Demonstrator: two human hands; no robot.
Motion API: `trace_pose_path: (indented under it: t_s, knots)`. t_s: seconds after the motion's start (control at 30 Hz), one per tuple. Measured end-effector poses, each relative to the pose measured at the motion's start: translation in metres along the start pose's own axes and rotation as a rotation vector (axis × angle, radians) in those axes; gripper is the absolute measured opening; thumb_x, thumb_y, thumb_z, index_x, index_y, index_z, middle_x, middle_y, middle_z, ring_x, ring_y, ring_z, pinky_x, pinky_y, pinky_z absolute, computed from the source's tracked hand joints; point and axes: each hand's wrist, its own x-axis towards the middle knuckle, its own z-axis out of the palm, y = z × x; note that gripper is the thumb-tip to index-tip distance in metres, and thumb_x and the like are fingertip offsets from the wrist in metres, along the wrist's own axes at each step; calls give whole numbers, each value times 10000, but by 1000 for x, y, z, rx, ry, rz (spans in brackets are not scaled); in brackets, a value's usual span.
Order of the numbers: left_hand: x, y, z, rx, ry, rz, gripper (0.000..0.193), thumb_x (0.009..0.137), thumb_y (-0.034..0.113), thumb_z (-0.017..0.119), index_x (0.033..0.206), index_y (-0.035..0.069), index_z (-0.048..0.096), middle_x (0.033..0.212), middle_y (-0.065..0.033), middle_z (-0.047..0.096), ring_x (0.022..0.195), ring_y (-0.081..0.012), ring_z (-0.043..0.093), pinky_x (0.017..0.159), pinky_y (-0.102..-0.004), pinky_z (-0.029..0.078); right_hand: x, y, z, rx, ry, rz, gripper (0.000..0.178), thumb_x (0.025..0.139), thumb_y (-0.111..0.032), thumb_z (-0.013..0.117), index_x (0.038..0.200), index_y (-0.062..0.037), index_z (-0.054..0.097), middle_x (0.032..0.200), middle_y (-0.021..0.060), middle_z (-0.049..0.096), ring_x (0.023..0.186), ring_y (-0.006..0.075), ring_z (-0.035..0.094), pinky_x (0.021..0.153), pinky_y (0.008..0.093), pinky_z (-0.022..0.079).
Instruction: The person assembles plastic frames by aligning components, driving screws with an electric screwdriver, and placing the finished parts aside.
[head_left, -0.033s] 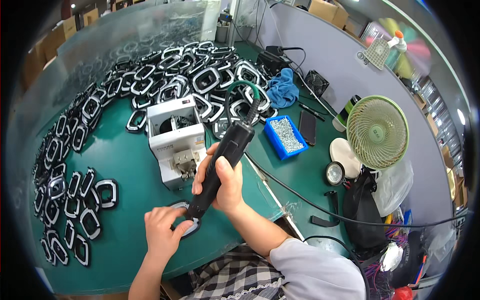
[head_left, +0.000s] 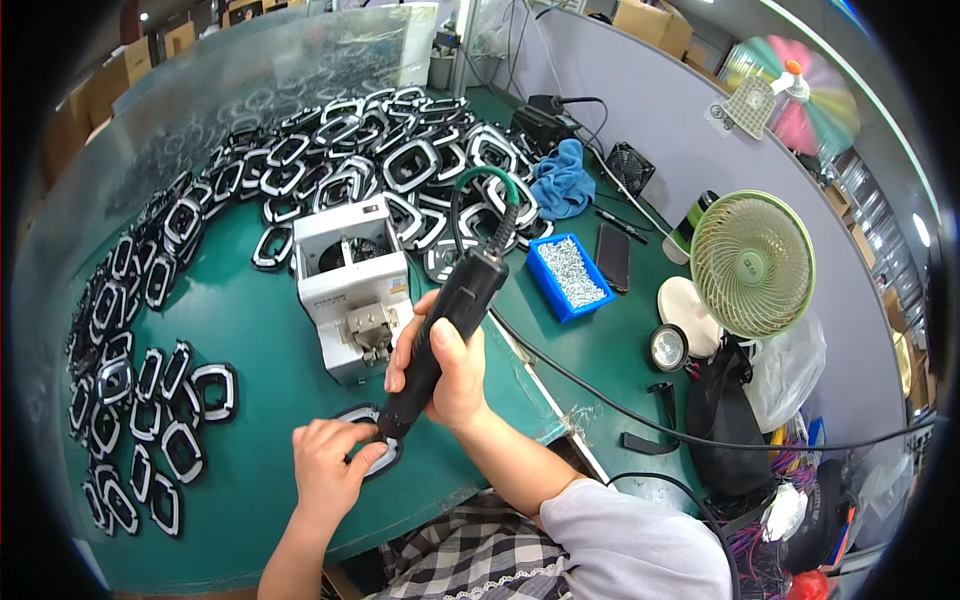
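My right hand [head_left: 448, 375] is wrapped round a black electric screwdriver [head_left: 440, 330], which slants down to the left. Its tip end meets a black and silver rounded frame [head_left: 385, 458] lying on the green table near its front edge. With fingers and thumb, my left hand [head_left: 330, 462] grips that frame's left side, close to the tool's tip. The hand and the screwdriver cover much of the frame. Just beyond them stands a white screw feeder machine [head_left: 350, 285] with a metal outlet at its front.
Many similar frames [head_left: 410, 165] lie heaped along the back and left of the table [head_left: 240, 320]. To the right are a blue tray of screws [head_left: 570, 275], a phone [head_left: 614, 257], a blue cloth [head_left: 562, 180] and a green fan [head_left: 752, 265]. A black cable [head_left: 640, 405] crosses the right side.
My hands, the screwdriver and the frame stay in nearly the same place. The blurred coloured blades of the far fan look different.
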Motion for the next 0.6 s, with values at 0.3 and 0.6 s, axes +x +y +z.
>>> trace_pose_path:
  t_s: [0.3, 0.6]
  knots:
    - [-11, -4, 12, -15, 58, 87, 194, 692, 237, 761, 700, 82, 646, 732, -16, 638, 742, -203, 571, 736, -353, 352, -16, 1, 11, -29, 106, -49, 427, 905, -339, 589, 1098, -11, 396, 650, 135, 558, 477, 201, 564, 464, 312, 484]
    - [-22, -2, 18, -69, 25, 151, 210, 718, 231, 750, 711, 59, 629, 694, -22, 620, 707, -208, 561, 727, -353, 349, -50, -15, 24, -120, 192, -147, 449, 875, -329, 640, 1081, -2, 412, 662, 112, 571, 495, 176, 576, 477, 293, 481]
